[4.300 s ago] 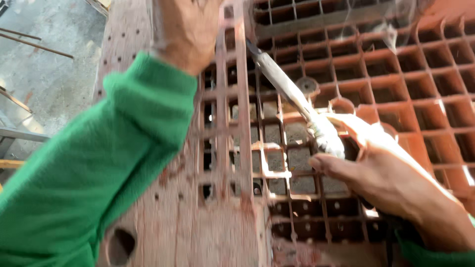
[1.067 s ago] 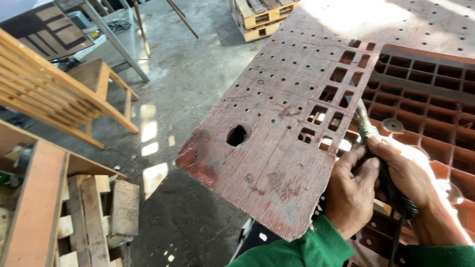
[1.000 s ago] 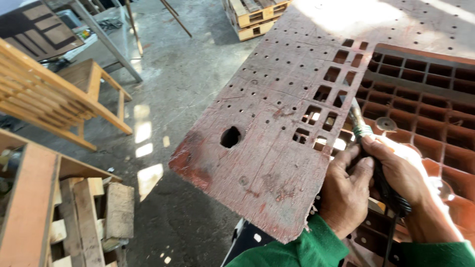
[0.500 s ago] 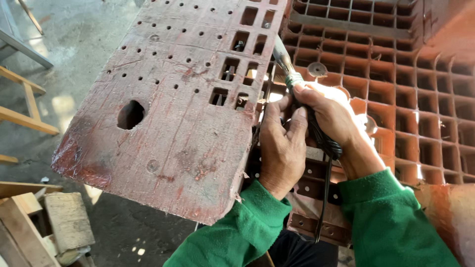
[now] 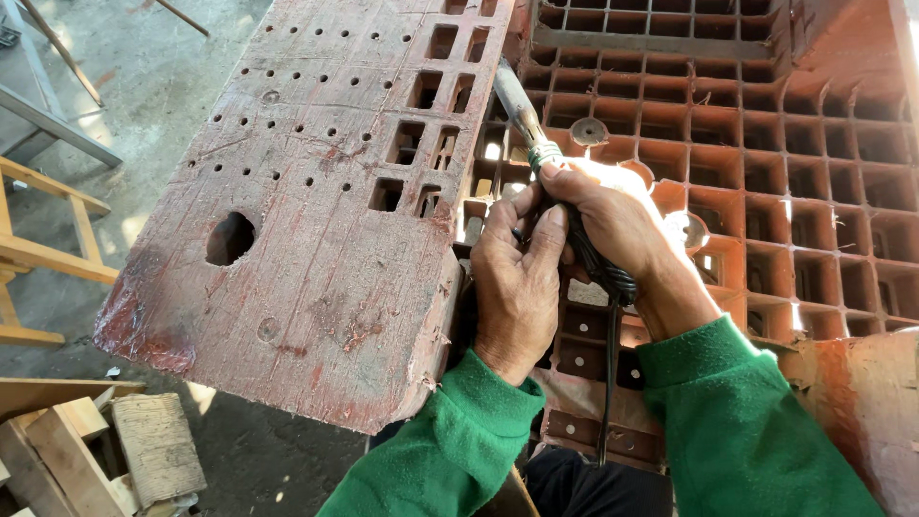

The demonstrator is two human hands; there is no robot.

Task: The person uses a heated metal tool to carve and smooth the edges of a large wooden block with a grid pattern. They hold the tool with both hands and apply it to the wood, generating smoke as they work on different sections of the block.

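Head view shows, nearest, wooden blocks (image 5: 115, 455) on the floor below the red pallet (image 5: 316, 220)'s broken near corner. Past that corner, the left hand (image 5: 517, 282) curls against the right hand (image 5: 622, 235), whose fingers are wrapped tight round a corded heating tool (image 5: 536, 144). Its tip, probably metal, lies against the pallet's right edge, beside the red grid panel (image 5: 795, 144) beyond.

Worn matt red plastic pallet (image 5: 316, 239), scuffed and rough, dull metal tool shaft (image 5: 515, 101), unfinished wooden blocks (image 5: 105, 450)
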